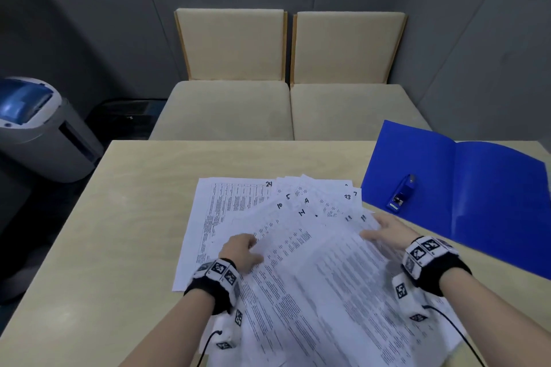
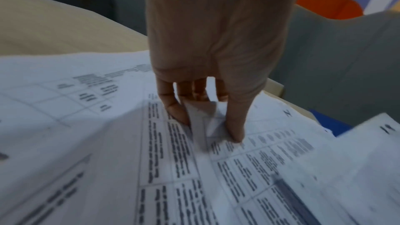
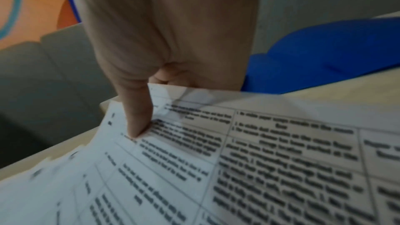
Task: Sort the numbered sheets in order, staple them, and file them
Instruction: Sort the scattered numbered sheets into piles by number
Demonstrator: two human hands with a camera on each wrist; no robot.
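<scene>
Several printed sheets (image 1: 298,250) with handwritten numbers lie fanned out in a loose pile on the table; 24, 5, 10, 4, 14, 23 and 7 can be read. My left hand (image 1: 243,247) bears down on the pile's left part. In the left wrist view my left hand (image 2: 207,126) pinches a small raised fold of a sheet (image 2: 108,143) between thumb and fingers. My right hand (image 1: 384,231) holds the right part of the fan. From the right wrist, the right hand (image 3: 147,105) has its thumb on top of a lifted sheet (image 3: 259,160) and its fingers behind the sheet's edge.
An open blue folder (image 1: 492,202) lies at the right of the table (image 1: 143,202), with a blue stapler (image 1: 402,194) resting on its left leaf. Two beige chairs (image 1: 229,110) stand beyond the far edge. A grey machine (image 1: 38,128) stands on the floor at the left.
</scene>
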